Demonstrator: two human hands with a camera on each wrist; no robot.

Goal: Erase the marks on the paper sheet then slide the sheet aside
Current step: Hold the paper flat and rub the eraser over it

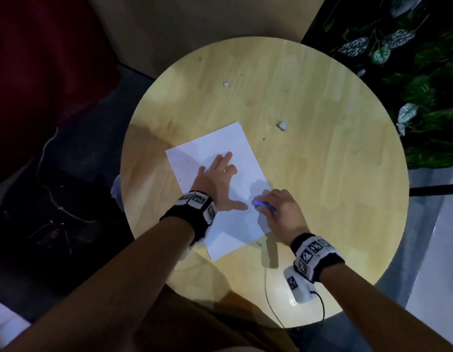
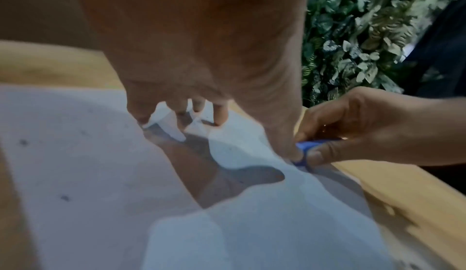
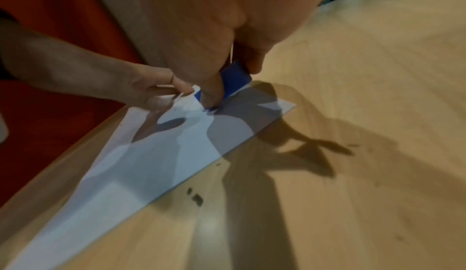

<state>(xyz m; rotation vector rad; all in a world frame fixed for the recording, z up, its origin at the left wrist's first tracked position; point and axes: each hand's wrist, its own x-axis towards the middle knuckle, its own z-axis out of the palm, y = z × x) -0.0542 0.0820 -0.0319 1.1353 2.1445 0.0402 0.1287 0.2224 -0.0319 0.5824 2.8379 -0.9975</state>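
Both forearms reach up from the bottom of the head view, bare, each with a black wristband bearing white marker tiles. The left hand (image 1: 217, 179) lies flat at frame centre, palm down, fingers straight and spread toward the upper right, thumb stuck out to the right. The right hand (image 1: 278, 209) sits just right of it, knuckles up, fingers curled, thumb and fingers pinching a blue eraser (image 1: 261, 204), which is just beside the left thumb tip.
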